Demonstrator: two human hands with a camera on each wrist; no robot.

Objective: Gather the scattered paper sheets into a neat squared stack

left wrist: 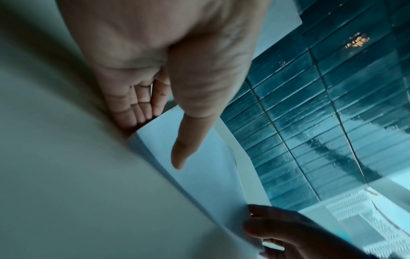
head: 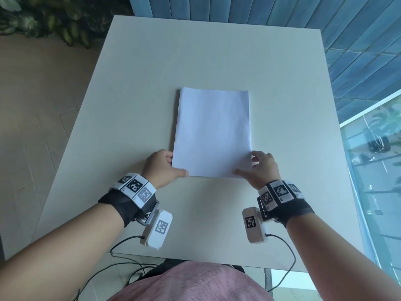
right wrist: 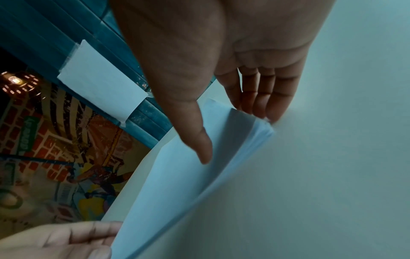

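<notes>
A squared stack of white paper sheets point(head: 212, 131) lies lengthwise on the middle of the pale table point(head: 152, 61). My left hand point(head: 171, 166) is at its near left corner. The straight fingers point(left wrist: 137, 115) press against the left edge and the thumb lies along the near edge of the stack point(left wrist: 199, 175). My right hand point(head: 247, 165) is at the near right corner, with fingertips point(right wrist: 261, 112) against the right edge and the thumb over the top sheet point(right wrist: 177, 175). The sheets at that corner are slightly lifted and fanned.
Leafy plants point(head: 43, 20) stand beyond the table's far left corner. A blue tiled wall point(head: 282, 9) runs behind and to the right. Cables point(head: 130, 263) hang off the near edge. Bare table surface surrounds the stack on all sides.
</notes>
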